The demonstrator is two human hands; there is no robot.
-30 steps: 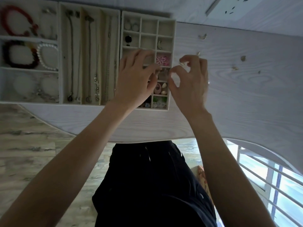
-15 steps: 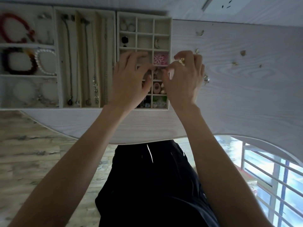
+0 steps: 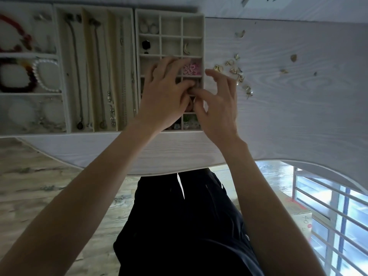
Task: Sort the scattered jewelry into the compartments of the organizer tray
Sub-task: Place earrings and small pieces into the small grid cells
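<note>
Lying scattered on the pale wood-grain table (image 3: 298, 120), small gold jewelry (image 3: 237, 73) sat just right of the gridded organizer tray (image 3: 203, 36); wood flooring showed below the table's near edge. Left hand (image 3: 165, 96) and right hand (image 3: 217, 104) met fingertip to fingertip over the tray's right column, pinching something too small to identify

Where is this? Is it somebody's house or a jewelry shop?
Probably a room in a home, though I can't be sure. There's a white wood-grain table with organizer trays of necklaces and bracelets, a wood-look floor, and a barred window low beside the table. No shop counters or displays are in view.
</note>
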